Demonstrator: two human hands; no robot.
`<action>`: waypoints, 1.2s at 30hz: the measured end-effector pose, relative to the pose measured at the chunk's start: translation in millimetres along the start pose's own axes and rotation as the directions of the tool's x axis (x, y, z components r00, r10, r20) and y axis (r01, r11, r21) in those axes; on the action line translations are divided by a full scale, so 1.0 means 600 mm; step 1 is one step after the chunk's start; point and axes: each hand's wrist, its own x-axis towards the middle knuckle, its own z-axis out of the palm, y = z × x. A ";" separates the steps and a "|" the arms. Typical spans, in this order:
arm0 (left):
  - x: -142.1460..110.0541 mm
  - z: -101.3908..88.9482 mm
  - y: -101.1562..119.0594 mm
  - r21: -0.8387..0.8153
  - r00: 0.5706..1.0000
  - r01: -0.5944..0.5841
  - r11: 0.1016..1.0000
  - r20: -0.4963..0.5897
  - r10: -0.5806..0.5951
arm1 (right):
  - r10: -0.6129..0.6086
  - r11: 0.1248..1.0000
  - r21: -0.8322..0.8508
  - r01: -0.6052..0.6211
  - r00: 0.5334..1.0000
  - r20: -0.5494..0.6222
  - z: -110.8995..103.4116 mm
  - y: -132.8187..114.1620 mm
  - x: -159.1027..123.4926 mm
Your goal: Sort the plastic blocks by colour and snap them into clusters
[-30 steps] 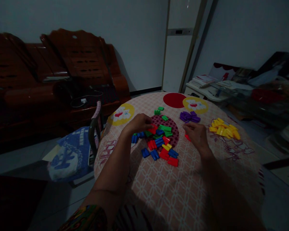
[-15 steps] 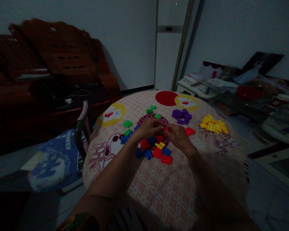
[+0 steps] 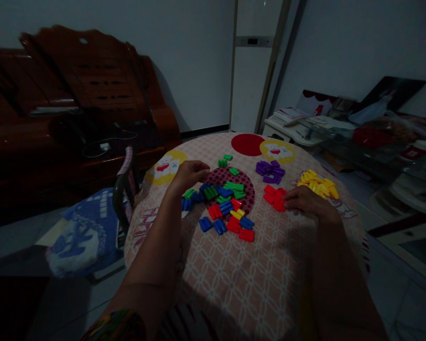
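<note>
My left hand [image 3: 193, 174] hovers at the left of the table's centre, fingers bent and slightly apart, with nothing visible between them. Below it lie blue plastic pieces [image 3: 186, 204] and green pieces [image 3: 210, 192]. My right hand [image 3: 305, 201] reaches into the red pile [image 3: 275, 197], its bent fingertips closed at a red plastic piece [image 3: 281, 204] on the pile's near side. Between the hands lies a mixed group of pieces, with a yellow piece [image 3: 237, 214], blue piece [image 3: 219, 227] and red piece [image 3: 246, 235].
Purple pieces [image 3: 270, 171] and yellow pieces [image 3: 316, 183] form piles on the right of the round, cloth-covered table [image 3: 234, 279]. Several green pieces [image 3: 222, 162] lie farther back. A chair [image 3: 122, 189] stands close at the left; a cluttered glass table [image 3: 365, 147] is to the right.
My hands have parted from the centre. The right hand moved right to the red pile; the left moved left, uncovering green and blue pieces. The view shifted slightly.
</note>
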 end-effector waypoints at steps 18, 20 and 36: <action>-0.045 0.089 0.035 0.629 0.847 -0.273 0.728 0.516 -0.128 | -0.022 0.987 0.140 0.078 0.930 -0.367 0.039 -0.027 0.038; -0.043 0.085 0.030 0.611 0.850 -0.266 0.746 0.513 -0.117 | -0.007 0.983 0.167 0.075 0.927 -0.374 0.042 -0.033 0.036; -0.040 0.093 0.040 -0.255 0.867 0.072 0.964 0.494 0.066 | -0.160 0.890 0.416 0.186 0.982 -0.097 0.156 -0.116 0.057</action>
